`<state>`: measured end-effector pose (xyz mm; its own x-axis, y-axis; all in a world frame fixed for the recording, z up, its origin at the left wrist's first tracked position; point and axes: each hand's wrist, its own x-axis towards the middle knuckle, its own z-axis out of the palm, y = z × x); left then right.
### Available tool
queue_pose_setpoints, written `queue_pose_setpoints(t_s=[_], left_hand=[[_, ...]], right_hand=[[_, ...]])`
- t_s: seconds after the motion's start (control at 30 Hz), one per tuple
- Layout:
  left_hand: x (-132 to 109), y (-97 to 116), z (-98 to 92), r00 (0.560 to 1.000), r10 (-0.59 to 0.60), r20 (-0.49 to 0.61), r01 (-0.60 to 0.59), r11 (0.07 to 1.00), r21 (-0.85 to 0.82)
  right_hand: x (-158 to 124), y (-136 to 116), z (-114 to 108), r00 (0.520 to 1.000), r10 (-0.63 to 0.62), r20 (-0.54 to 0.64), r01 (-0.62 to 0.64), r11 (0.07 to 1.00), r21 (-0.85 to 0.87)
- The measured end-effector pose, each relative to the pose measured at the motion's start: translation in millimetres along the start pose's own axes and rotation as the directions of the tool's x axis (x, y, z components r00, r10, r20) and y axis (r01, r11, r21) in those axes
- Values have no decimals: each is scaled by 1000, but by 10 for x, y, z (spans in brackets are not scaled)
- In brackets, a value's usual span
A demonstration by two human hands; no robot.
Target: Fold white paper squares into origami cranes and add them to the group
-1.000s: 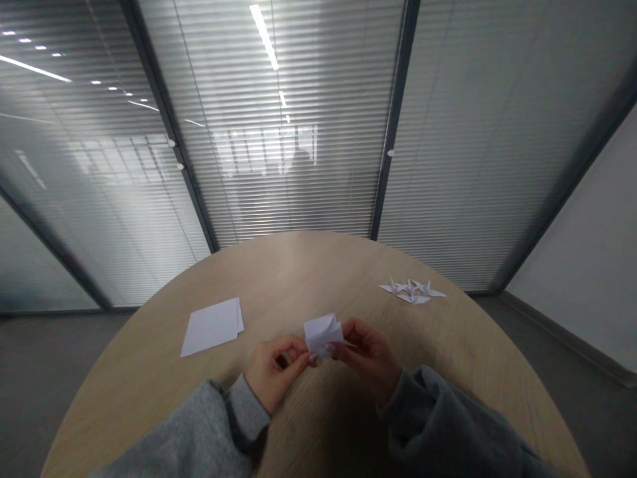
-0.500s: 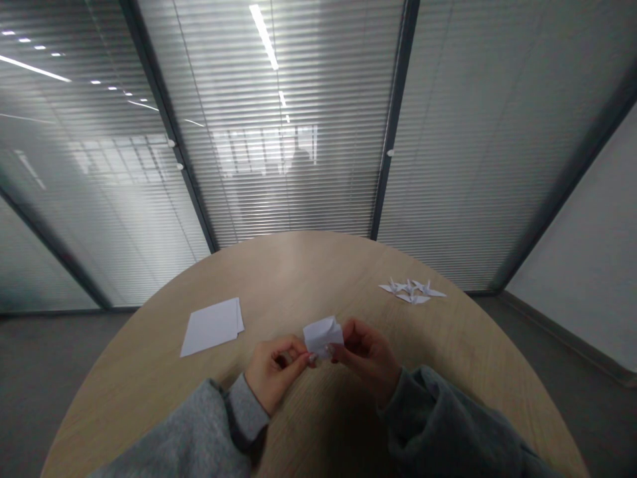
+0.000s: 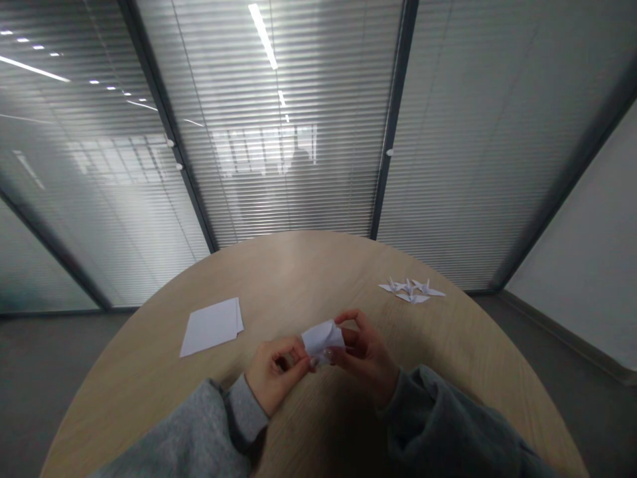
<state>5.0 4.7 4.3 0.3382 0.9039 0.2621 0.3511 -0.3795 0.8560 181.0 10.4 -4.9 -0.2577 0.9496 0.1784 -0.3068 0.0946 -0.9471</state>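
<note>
A small folded piece of white paper (image 3: 321, 337) is held up between my hands above the near middle of the table. My left hand (image 3: 279, 370) pinches its lower left corner between thumb and forefinger. On the other side, my right hand (image 3: 365, 355) grips the right edge, the thumb low on the front and the forefinger raised at the upper right corner. An upper flap of the paper stands slightly apart. The back of the paper and some of my right fingertips are hidden.
On the round wooden table (image 3: 298, 272), a stack of white paper sheets (image 3: 212, 325) lies at the left. Several folded paper cranes (image 3: 412, 291) sit close together at the right, near the far edge. Glass panels with blinds (image 3: 298, 186) stand behind the table.
My right forefinger has lifted and moved to the paper's upper right corner. The paper has tilted a little, and my left hand keeps nearly the same place.
</note>
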Motion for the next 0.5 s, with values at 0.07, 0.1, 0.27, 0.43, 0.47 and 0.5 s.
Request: queue_pose_setpoints(t_s=[0.07,0.1,0.27,0.43,0.47,0.5], left_hand=[[1,-7,-1,1000,13,8,-13,1000,7],[0,-8,-1,1000,17,15,-17,1000,11],[-15,2,7,998,28,57,-31,998,53],[-35,-1,6,998,55,40,-57,997,54],[-35,-1,3,998,59,29,-60,997,49],[-35,0,-2,998,65,15,-65,997,43]], right_hand=[[-6,-16,13,1000,14,-20,-14,1000,-17],[-8,-22,17,1000,16,-21,-17,999,-33],[-9,-28,29,999,35,-23,-36,997,-74],[-5,-10,30,995,71,-63,-74,996,-45],[-4,-10,30,995,71,-68,-74,996,-48],[-4,-11,30,995,70,-71,-74,996,-54]])
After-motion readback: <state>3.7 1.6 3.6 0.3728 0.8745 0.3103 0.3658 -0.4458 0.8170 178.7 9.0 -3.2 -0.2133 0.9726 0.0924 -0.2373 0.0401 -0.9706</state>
